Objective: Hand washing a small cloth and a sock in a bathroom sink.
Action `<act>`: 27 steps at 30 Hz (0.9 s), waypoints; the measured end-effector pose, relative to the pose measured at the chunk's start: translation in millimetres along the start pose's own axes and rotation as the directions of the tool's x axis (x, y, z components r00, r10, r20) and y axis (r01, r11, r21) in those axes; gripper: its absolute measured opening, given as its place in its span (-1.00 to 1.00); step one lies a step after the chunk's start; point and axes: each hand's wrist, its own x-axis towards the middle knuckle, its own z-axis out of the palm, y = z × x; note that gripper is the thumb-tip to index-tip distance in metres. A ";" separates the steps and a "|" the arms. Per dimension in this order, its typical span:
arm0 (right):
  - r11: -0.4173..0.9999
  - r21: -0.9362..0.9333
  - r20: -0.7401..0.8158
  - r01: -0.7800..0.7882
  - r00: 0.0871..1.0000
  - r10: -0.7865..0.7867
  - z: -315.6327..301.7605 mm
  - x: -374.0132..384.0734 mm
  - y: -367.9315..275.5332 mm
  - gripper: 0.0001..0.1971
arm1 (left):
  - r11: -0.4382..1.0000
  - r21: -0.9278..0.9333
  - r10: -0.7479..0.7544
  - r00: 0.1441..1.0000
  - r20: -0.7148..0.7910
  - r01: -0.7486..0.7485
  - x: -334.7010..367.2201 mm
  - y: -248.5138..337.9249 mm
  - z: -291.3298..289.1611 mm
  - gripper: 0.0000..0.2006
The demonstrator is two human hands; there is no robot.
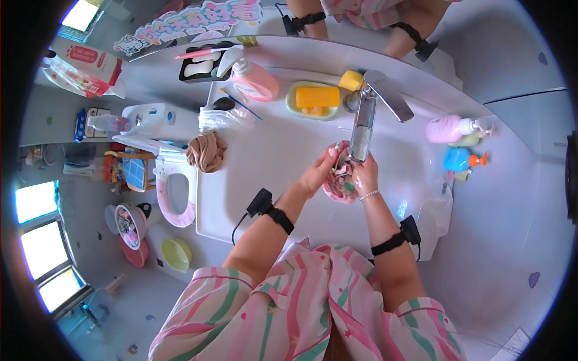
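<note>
Nearest the camera, both forearms rise from six o'clock out of pink striped sleeves, each wearing a black strap with a small device. The left hand [317,173] is curled closed on the left side of a pink patterned cloth [339,180], and the right hand [365,175], a bead bracelet at its wrist, grips the cloth's right side; the bunched cloth sits between them over the white sink [271,156], directly below the chrome faucet [363,123] spout. At nine o'clock from the hands a crumpled tan cloth [206,150] lies on the sink's edge. Further off at twelve o'clock a green soap dish [313,100] holds an orange bar, with a pink pump bottle [254,78] at eleven. At two o'clock stand a pink lotion bottle [448,129] and a blue bottle [459,159].
</note>
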 end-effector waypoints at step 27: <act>0.502 0.767 0.342 -0.400 0.916 0.208 4.8 17.7 -39.3 -0.74 | 0.674 0.700 -0.233 0.967 -0.099 0.234 -54.8 48.0 -15.0 -0.43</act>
